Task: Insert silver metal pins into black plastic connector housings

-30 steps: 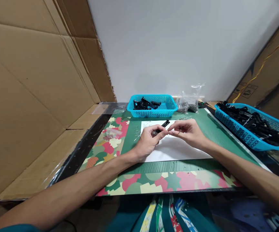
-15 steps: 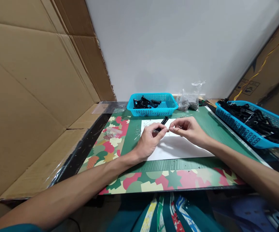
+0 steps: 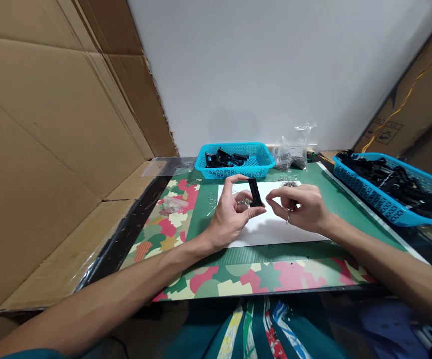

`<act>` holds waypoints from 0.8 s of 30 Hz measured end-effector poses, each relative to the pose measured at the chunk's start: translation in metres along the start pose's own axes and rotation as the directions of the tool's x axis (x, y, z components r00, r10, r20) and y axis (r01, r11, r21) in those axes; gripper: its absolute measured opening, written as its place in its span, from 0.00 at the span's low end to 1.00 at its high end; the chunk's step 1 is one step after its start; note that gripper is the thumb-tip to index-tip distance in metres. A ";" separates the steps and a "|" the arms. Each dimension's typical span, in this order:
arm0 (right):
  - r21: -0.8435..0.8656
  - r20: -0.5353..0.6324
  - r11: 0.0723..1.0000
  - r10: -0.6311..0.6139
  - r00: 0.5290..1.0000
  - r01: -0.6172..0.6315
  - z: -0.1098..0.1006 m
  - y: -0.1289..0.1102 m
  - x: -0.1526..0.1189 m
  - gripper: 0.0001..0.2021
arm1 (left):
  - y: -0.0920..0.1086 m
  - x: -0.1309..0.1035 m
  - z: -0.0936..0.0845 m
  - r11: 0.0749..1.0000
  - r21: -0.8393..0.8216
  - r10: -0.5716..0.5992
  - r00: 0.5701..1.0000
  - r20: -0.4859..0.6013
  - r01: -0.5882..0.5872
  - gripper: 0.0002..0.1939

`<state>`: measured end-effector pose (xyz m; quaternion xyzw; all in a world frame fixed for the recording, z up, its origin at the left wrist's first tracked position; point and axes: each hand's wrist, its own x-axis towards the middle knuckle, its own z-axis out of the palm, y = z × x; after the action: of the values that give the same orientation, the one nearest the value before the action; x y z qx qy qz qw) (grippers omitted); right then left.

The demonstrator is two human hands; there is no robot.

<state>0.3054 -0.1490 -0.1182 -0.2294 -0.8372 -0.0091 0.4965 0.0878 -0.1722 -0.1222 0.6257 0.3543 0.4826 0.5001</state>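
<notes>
Moved since the earlier frame: the narrow black oblong plastic-looking piece (image 3: 254,192), now near upright with its long face showing; the person's right hand (image 3: 303,207), now apart from the other hand.

Progress: one piece in work, judged unfinished; more black pieces lie in both baskets, worked or unworked cannot be told.

Piece: matt black, straight-edged, with raised long rims; finer detail too small to read. Held above the white paper sheet (image 3: 271,232).

Left hand (image 3: 228,217): grips the piece end to end, finger above, thumb below.

Right hand: at 3 o'clock, fingertips pinched near the piece, slim silver metal rod (image 3: 288,216) in the curled fingers.

Outward: silvery heap of small metal parts (image 3: 289,184), between 2 and 3 o'clock; perforated bright-blue plastic basket (image 3: 234,173), 11 o'clock; larger-looking second blue plastic basket (image 3: 383,205), 3 o'clock.
</notes>
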 end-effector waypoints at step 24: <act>-0.018 0.137 0.990 -0.136 0.981 0.139 -0.001 0.005 -0.008 0.08 | -0.009 0.005 -0.005 0.978 0.182 0.103 0.995 0.006 -0.103 0.34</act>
<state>0.3111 -0.1475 -0.1258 -0.1778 -0.8825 -0.0393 0.4336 0.0848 -0.1645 -0.1293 0.6852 0.3650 0.4747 0.4146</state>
